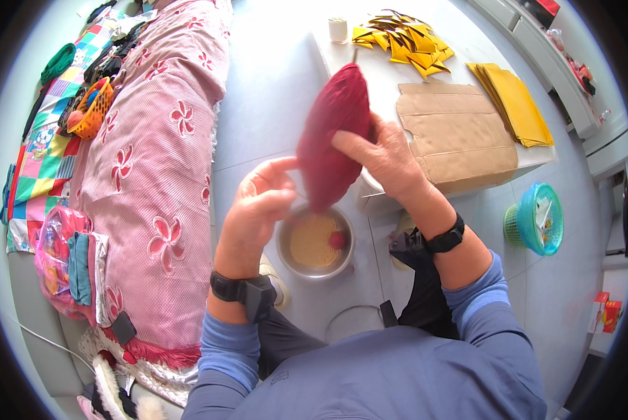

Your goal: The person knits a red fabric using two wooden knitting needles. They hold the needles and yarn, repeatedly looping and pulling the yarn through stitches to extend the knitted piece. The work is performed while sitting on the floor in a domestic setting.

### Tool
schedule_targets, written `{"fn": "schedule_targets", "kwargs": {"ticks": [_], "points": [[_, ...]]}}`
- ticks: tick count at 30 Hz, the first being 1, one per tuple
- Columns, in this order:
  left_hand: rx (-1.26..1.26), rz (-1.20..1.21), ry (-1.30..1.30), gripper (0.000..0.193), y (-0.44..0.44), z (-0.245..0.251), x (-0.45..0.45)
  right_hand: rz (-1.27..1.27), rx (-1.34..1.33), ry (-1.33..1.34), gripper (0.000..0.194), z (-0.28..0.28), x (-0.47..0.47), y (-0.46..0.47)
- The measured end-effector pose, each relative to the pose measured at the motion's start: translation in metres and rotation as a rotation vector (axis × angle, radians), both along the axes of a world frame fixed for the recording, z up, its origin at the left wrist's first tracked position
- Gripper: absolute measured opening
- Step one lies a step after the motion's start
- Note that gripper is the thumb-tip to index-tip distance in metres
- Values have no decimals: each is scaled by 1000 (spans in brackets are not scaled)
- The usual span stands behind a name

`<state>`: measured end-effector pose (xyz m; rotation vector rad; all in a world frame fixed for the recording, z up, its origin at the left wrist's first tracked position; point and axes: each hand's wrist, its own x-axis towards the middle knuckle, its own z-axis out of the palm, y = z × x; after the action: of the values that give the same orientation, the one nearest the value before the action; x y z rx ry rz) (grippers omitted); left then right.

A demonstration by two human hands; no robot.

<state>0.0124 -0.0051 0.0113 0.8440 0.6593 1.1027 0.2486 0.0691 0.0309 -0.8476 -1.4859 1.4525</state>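
My right hand (390, 155) grips a dark red, spindle-shaped bundle of wound yarn (335, 136), thumb across its side. A thin stick (355, 55) juts from the bundle's top, and its lower end is blurred. To the left, my left hand (264, 205) has its index finger extended to the bundle's edge, the other fingers curled. Whether it pinches a strand is unclear. Beneath the bundle, a steel bowl (284, 252) on the floor contains yellowish grains (311, 244) and a small red ball (337, 240).
On the white table (335, 65) lie folded gold paper pieces (408, 42), a flattened cardboard piece (455, 134), a yellow paper stack (513, 105) and a white cup (338, 30). A lined wastebasket (539, 220) stands right. At left, a pink cloth (151, 157) covers a long seat.
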Motion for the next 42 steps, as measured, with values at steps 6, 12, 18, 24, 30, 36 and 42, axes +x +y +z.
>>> {"fn": "schedule_targets", "kwargs": {"ticks": [6,12,18,24,30,36,42], "points": [[25,57,223,53,-10,15,30,-2,154,-382,49,18,-9,-22],[-43,108,150,48,-8,6,24,219,257,-398,61,45,-4,-18],[46,80,-196,75,-4,-7,0,512,-221,145,91,40,-6,-4],[-65,57,-227,51,-5,-10,11,695,-258,373,79,9,-20,-1],[-140,3,-21,48,-7,-5,9,533,-364,388,59,6,-14,-5],[-108,178,238,40,0,1,19,328,-541,569,44,-13,3,14],[-29,266,220,35,-5,-6,2,341,-216,303,41,2,25,24]]}}
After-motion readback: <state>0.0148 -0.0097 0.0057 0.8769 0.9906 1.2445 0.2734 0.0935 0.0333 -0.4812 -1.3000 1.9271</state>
